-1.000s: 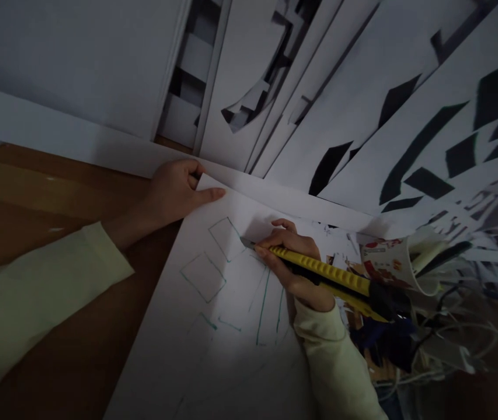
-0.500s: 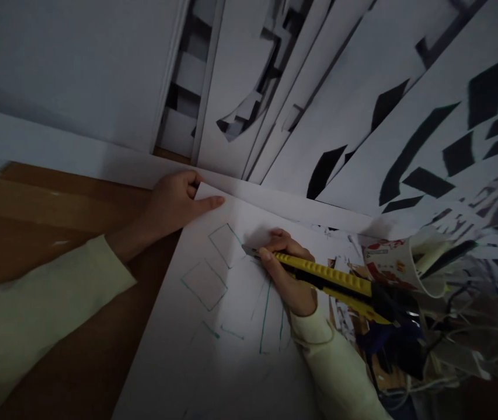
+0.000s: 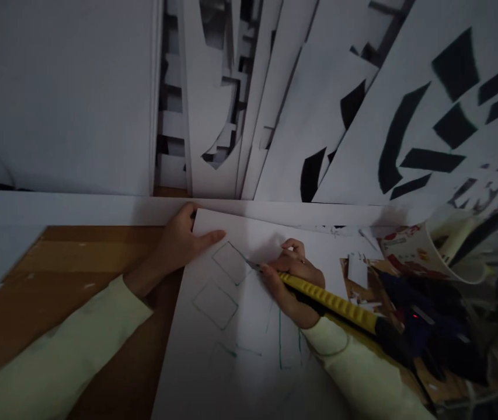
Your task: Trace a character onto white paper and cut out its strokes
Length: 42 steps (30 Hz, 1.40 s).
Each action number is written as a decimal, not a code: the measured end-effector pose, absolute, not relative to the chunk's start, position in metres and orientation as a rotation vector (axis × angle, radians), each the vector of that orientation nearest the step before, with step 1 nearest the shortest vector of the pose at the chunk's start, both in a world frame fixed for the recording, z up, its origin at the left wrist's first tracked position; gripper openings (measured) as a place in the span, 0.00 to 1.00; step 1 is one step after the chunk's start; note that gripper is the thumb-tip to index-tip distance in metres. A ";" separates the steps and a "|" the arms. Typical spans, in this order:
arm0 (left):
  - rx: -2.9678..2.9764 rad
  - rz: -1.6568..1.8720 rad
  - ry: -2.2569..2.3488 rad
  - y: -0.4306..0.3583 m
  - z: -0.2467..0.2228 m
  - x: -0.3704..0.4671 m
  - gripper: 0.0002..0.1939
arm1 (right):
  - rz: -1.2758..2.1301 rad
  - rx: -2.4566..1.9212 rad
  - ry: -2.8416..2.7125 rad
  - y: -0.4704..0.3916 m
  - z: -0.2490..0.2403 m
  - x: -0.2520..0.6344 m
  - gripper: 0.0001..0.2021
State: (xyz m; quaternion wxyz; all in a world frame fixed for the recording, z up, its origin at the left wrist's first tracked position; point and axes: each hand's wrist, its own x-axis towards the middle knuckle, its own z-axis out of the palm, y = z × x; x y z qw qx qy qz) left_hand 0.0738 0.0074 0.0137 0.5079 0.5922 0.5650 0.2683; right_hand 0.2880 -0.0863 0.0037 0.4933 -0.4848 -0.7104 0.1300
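Clasped mid-frame in the closed right hand [image 3: 284, 296] is a cutter [image 3: 340, 299]; lines [image 3: 280, 338] could be overrun if paper [image 3: 205, 382], thumbed by the left hand [image 3: 183, 242] (grip unclear), slips.

No word, number or brand can be read with certainty here. The paper cup [image 3: 413, 251] carries red and orange print and a small boxed label, but these are too small and too dim for reading. On the white sheet [image 3: 209, 385] there are green drawn lines [image 3: 280, 338], among them two four-sided outlines [image 3: 216, 304], and I cannot recognise in them any sure letter or sign.
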 end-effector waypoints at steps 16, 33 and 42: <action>1.532 0.702 1.284 0.007 0.013 0.070 0.27 | 0.203 -1.353 -1.330 -0.083 -0.004 0.291 0.17; 1.194 1.337 1.318 -0.036 0.016 0.022 0.28 | 0.272 -1.343 -1.107 -0.144 0.036 0.278 0.19; 1.280 1.261 1.164 -0.033 0.021 0.037 0.34 | 0.505 -1.157 -1.218 -0.150 0.070 0.238 0.15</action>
